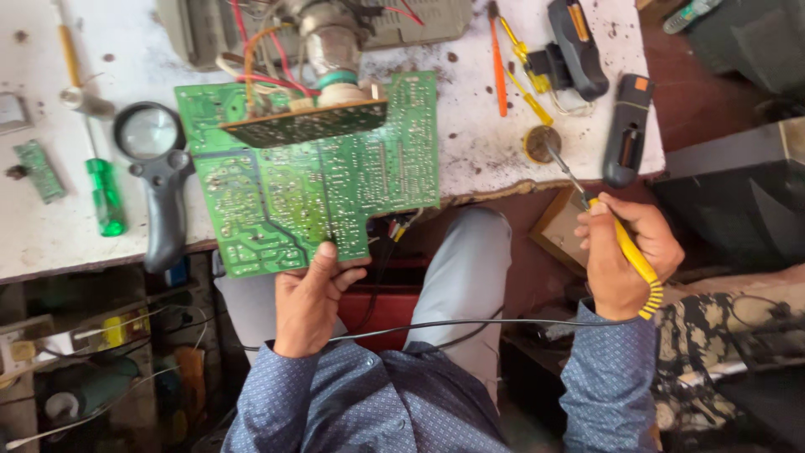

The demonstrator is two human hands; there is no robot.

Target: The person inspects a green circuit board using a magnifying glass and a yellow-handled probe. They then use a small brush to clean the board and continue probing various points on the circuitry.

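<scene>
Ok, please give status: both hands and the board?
Left hand holds green circuit board by its lower edge. Right hand grips yellow soldering iron, tip at round tin. Nothing between.

On the white surface (50,226) lie a magnifier (153,143), a green screwdriver (105,195), a small green board (38,170), an orange screwdriver (497,63) and a black meter (627,130) near the right edge.

Left hand (312,294) gripping green circuit board (310,184), right hand (625,252) holding yellow soldering iron (625,243) over round tin (542,143)
</scene>
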